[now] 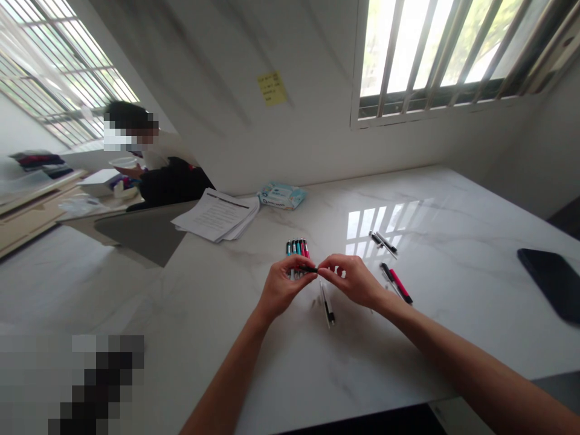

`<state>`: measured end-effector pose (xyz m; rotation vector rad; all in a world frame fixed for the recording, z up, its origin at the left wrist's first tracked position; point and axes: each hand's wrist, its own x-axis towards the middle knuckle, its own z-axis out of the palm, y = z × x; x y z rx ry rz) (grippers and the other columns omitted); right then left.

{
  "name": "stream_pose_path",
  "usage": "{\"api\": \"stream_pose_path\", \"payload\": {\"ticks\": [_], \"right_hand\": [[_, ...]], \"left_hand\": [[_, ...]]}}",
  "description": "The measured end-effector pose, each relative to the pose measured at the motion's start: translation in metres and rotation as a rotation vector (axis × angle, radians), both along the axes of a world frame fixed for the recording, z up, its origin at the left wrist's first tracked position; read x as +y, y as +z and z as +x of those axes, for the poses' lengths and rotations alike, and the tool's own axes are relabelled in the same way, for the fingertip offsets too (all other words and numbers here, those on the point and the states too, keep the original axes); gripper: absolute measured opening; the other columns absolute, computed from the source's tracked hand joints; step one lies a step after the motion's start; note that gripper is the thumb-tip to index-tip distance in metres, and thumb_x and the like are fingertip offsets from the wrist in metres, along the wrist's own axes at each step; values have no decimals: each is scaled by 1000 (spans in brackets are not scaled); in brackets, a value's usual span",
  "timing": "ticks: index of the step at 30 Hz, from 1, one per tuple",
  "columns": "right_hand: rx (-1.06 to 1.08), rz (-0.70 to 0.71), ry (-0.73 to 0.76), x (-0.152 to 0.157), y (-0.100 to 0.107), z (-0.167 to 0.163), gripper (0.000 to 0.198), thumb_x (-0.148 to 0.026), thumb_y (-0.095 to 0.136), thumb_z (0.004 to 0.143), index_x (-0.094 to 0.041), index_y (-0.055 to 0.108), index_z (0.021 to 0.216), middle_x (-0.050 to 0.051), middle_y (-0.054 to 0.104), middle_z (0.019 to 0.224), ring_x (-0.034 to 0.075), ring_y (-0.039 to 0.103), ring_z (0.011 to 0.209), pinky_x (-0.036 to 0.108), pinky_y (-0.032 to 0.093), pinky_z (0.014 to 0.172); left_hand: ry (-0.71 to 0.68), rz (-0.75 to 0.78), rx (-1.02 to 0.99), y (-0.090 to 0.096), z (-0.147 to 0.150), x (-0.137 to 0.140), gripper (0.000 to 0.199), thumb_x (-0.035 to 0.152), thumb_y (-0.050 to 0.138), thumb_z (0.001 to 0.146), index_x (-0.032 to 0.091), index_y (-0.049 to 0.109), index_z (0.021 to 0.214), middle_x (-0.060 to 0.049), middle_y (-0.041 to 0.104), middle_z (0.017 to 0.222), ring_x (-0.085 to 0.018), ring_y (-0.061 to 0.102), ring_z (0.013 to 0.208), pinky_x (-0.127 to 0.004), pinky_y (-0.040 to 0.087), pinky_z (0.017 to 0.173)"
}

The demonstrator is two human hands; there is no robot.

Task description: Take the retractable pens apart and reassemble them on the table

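Over the middle of the marble table, my left hand (283,287) is closed round a slim black pen part (310,269), its tip pointing right. The fingertips of my right hand (353,279) pinch together at that tip; any small piece between them is hidden. Partly covered by my left hand, several pens (296,246) with blue, teal and red parts lie side by side. Below the hands lie a black-and-white pen part (327,309) and thin white pieces. To the right are a red pen barrel (400,285), a black pen piece (385,269) and more dark pen parts (385,243).
Printed papers (217,214) and a blue wipes pack (281,196) lie along the wall side. A dark phone (550,284) rests near the right edge. A yellow note (272,89) sticks to the wall. Another person (167,163) sits at the far left beside a white box (100,181).
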<state>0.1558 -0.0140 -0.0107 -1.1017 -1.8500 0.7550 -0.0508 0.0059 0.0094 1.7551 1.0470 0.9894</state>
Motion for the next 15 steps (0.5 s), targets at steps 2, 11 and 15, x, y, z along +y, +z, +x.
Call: {"api": "stream_pose_path", "payload": {"ticks": [2, 11, 15], "right_hand": [[24, -11, 24, -1, 1, -1, 24, -37, 60, 101, -22, 76, 95, 3, 77, 91, 16, 65, 77, 28, 48, 69], [-357, -5, 304, -1, 14, 24, 76, -51, 81, 82, -25, 54, 148, 11, 63, 137, 30, 54, 127, 45, 45, 109], [-509, -50, 366, -5, 9, 22, 110, -60, 90, 65, -23, 41, 157, 13, 62, 133, 34, 57, 120, 51, 48, 106]], "left_hand": [[-34, -142, -143, -1, 2, 0, 26, 34, 87, 74, 18, 74, 90, -5, 74, 88, -20, 69, 85, -31, 54, 82], [95, -295, -397, -7, 4, 6, 32, 42, 84, 79, 18, 72, 96, -3, 72, 88, -14, 64, 78, -26, 52, 76], [122, -329, -435, -7, 1, 7, 35, 41, 87, 76, 18, 72, 98, -2, 71, 86, -11, 62, 72, -24, 53, 77]]}}
